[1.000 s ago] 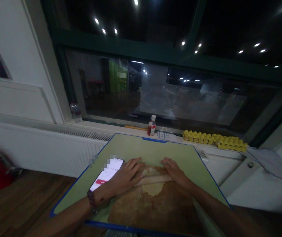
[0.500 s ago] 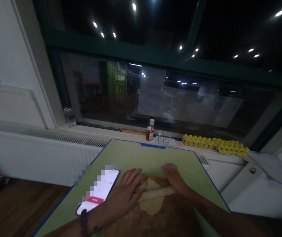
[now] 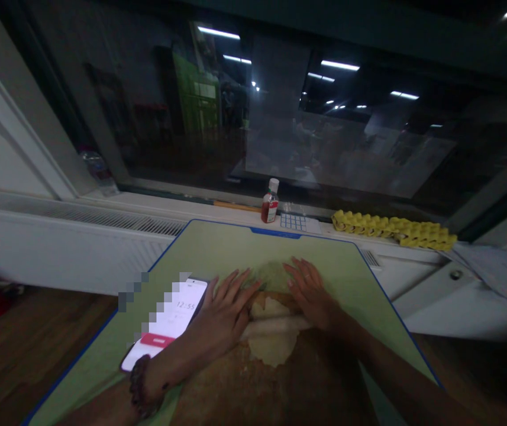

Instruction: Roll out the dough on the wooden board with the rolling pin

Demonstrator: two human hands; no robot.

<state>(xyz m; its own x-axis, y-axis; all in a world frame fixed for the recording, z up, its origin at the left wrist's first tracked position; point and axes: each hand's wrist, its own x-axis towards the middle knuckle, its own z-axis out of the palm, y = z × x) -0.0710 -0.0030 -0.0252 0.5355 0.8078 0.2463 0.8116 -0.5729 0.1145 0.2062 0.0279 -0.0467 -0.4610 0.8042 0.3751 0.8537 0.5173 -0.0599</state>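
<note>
A thin sheet of dough with uneven edges lies on the brown wooden board. Across it runs a pale rolling pin, roughly left to right. My left hand rests over the pin's left end, fingers stretched forward and apart. Over the right end lies my right hand, its fingers also spread and extended past the pin. Both pin ends are hidden under my palms. A phone showing a running timer lies just left of my left hand.
The board sits on a green table with blue edging. Beyond it, the windowsill carries a small red-liquid bottle, a blue-and-white grid card, yellow egg cartons and a clear plastic bottle. A radiator stands at the left.
The view has tilted downward. My right hand's fingers have spread and reach further forward, both palms staying on the rolling pin. The dough's near part looks wider, and the timer reading has advanced.
</note>
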